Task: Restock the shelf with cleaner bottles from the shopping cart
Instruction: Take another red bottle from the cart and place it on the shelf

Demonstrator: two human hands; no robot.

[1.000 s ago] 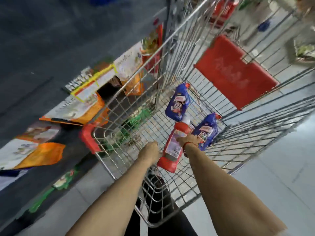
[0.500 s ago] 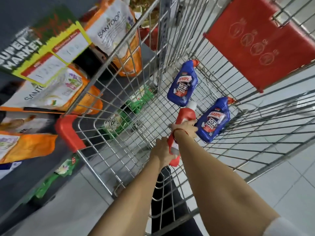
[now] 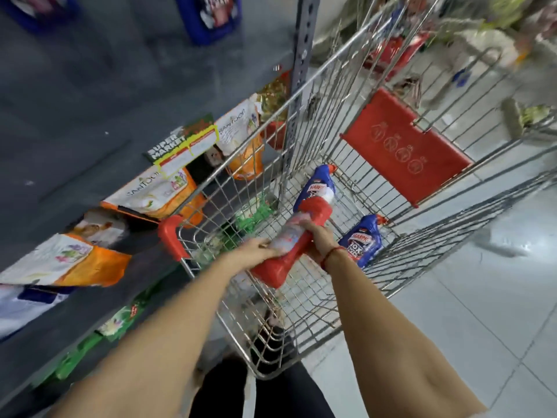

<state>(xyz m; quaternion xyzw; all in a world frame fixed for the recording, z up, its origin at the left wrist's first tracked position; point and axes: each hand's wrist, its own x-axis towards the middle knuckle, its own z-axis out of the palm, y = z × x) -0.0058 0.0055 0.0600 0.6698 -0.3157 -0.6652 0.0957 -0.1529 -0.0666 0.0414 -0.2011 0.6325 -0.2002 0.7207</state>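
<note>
A red cleaner bottle (image 3: 294,236) with a white cap is lifted above the wire shopping cart (image 3: 328,70). My left hand (image 3: 254,250) grips its lower body and my right hand (image 3: 316,236) grips its upper body. Two blue cleaner bottles lie on the cart floor: one (image 3: 316,184) partly hidden behind the red bottle, the other (image 3: 363,239) just right of my right wrist. The dark grey shelf (image 3: 90,116) runs along the left of the cart.
Orange and white pouches (image 3: 156,194) hang along the shelf edge by a price tag (image 3: 184,152). Green packs (image 3: 120,318) sit on the lowest shelf. The cart's red child-seat flap (image 3: 404,152) stands at its far end. Tiled floor (image 3: 482,297) lies to the right.
The red bottle has risen from the cart floor. My left hand, which gripped the cart rim, now holds the bottle along with my right hand. The view has tilted up.
</note>
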